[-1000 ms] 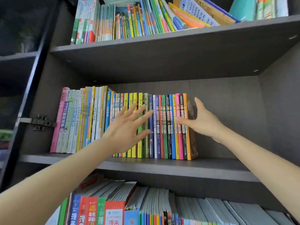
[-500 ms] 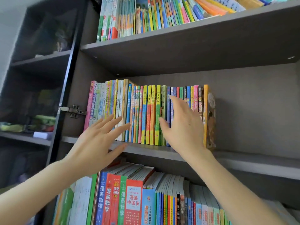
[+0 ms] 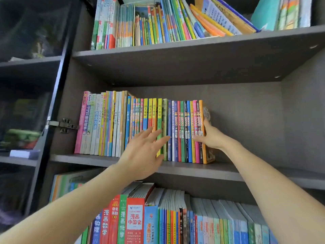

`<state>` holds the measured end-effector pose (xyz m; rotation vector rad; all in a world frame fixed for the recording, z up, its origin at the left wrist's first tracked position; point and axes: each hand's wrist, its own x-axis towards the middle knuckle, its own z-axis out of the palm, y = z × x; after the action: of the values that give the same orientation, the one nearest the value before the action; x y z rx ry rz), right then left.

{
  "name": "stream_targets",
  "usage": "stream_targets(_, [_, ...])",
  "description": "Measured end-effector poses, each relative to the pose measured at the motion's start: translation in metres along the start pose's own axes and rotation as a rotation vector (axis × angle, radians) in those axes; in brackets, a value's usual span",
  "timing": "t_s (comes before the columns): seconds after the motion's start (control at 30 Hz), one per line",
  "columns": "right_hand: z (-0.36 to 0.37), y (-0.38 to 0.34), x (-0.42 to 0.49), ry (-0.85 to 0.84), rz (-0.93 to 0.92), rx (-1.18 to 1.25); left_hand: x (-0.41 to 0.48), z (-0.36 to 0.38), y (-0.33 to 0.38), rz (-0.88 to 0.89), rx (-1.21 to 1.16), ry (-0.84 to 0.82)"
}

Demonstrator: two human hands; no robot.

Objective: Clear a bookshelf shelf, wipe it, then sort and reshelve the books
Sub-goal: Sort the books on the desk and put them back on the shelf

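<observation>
Two hands at a row of thin, bright books on the middle shelf

The row of books [image 3: 112, 124] stands upright on the grey shelf [image 3: 184, 168], from near the left wall to about the middle. The spines are narrow and colourful: pink and pale ones at the left, then yellow, green, blue and red, with an orange one at the right end. The left hand [image 3: 142, 155] is open, its fingers straight and spread over the yellow and green spines. The right hand [image 3: 212, 138] grips the right end of the row, thumb across the spines, fingers on the cover of the last book. More books [image 3: 158, 23] fill the shelf above, some leaning, and lower books [image 3: 133, 221] stand below
</observation>
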<state>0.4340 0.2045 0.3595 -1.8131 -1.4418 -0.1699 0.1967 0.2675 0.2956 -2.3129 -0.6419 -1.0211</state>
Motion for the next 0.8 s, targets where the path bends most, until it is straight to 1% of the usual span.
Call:
stream_targets(0.1, [-0.015, -0.002, -0.003, -0.09, -0.064, -0.194, 0.03, 0.019, 0.019, 0.03, 0.014, -0.035])
stream_targets(0.2, [-0.021, 0.001, -0.005, -0.094, -0.113, -0.304, 0.06, 0.032, 0.035, 0.022, 0.013, -0.064])
stream_targets(0.3, [-0.017, 0.009, -0.005, -0.057, -0.163, -0.291, 0.087, 0.047, 0.049, 0.004, 0.022, -0.115])
stream_targets(0.4, [-0.01, 0.015, -0.001, -0.031, -0.178, -0.29, 0.1, 0.062, 0.053, -0.008, 0.046, -0.13])
stream_targets(0.5, [0.0, 0.019, 0.009, 0.076, -0.145, -0.363, 0.103, 0.069, 0.048, 0.004, 0.041, -0.126])
stream_targets(0.57, [0.004, 0.02, 0.011, 0.121, -0.137, -0.363, 0.104, 0.071, 0.046, 0.013, 0.062, -0.123])
stream_targets(0.7, [0.006, 0.023, 0.009, 0.118, -0.182, -0.314, 0.105, 0.072, 0.047, -0.001, 0.073, -0.12])
stream_targets(0.8, [0.004, 0.024, 0.007, 0.076, -0.208, -0.285, 0.105, 0.071, 0.048, -0.008, 0.067, -0.117])
